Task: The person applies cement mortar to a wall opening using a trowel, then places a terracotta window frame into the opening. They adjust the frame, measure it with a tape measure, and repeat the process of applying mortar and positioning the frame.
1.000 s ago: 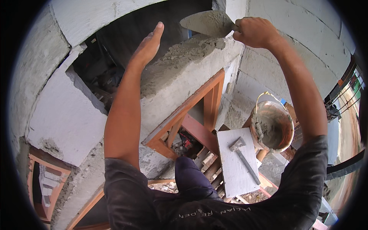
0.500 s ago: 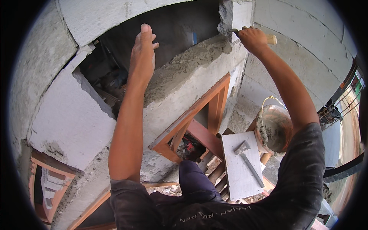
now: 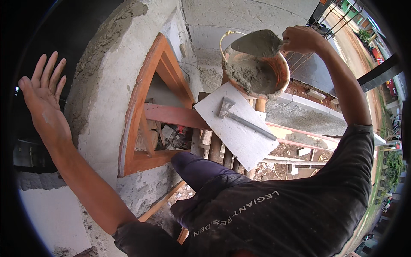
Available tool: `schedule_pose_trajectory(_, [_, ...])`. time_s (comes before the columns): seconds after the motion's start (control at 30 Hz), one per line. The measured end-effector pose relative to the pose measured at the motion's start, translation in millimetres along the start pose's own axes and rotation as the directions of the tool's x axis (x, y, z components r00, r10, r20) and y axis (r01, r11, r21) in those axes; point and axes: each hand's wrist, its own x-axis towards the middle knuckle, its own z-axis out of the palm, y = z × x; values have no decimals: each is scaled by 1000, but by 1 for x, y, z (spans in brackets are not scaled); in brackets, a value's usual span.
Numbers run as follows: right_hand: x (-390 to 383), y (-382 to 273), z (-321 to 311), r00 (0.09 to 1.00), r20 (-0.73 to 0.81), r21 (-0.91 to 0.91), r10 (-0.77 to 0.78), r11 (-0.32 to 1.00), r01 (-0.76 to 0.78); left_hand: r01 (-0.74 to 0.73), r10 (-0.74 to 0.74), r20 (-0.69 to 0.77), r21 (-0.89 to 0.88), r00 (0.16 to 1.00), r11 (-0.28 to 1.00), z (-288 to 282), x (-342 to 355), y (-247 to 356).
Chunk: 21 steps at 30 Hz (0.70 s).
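My right hand (image 3: 302,38) is closed on a trowel (image 3: 256,43), whose grey, mortar-smeared blade is over the far side of a bucket (image 3: 281,79). Wet grey mortar (image 3: 250,76) sits inside this orange-brown bucket, partly hidden by the blade. On the left, my left hand (image 3: 49,100) is raised with palm up and fingers spread, holding nothing. Close beside it runs the block wall's top edge, coated with rough mortar (image 3: 100,49).
An orange-brown wooden frame (image 3: 135,105) is set in the wall. A hatchet-like hammer (image 3: 248,125) lies on a white block (image 3: 239,147), supported by timber poles (image 3: 215,150) near my knee. A dark opening lies beyond the wall at left.
My view has swung to the right. My right hand has brought the trowel from the wall's top over to the bucket. My left hand has turned palm up, its fingers spreading.
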Motion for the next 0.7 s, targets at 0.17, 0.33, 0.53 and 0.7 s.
schedule_pose_trajectory(0.17, [30,5,121,955,265,-171,129,982,-85,16,-15,45,-12,999,1000,21,-4,9])
schedule_pose_trajectory(0.33, [30,-38,138,968,245,-29,-59,997,68,27,-27,1,96,1000,995,-18,-4,11])
schedule_pose_trajectory(0.53, [25,-12,154,883,453,345,-121,937,-48,44,-44,-5,141,999,989,-29,4,1])
schedule_pose_trajectory(0.7, [9,20,168,879,447,673,-168,710,-207,68,-70,6,192,998,979,-16,12,-5])
